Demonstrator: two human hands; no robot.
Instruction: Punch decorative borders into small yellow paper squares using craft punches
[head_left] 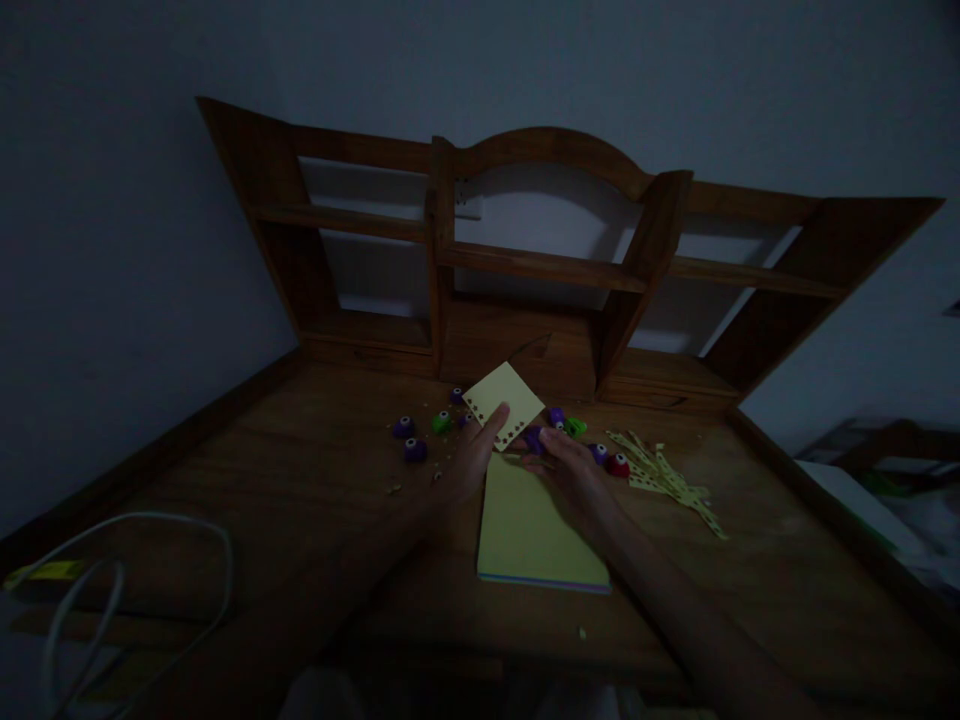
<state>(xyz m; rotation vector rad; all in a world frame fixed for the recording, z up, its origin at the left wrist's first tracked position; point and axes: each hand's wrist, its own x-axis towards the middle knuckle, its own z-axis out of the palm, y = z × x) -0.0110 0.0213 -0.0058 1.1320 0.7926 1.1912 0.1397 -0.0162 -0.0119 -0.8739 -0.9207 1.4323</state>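
Observation:
My left hand pinches a small yellow paper square with a row of punched holes along its lower edge, holding it tilted above the wooden desk. My right hand is closed around a purple craft punch right beside the paper's punched edge. Under both hands lies a stack of pale yellow paper sheets.
Several small punches lie scattered: purple ones, green ones, a red one. Punched yellow paper strips lie to the right. A white cable loops at the left front. A wooden shelf hutch stands behind.

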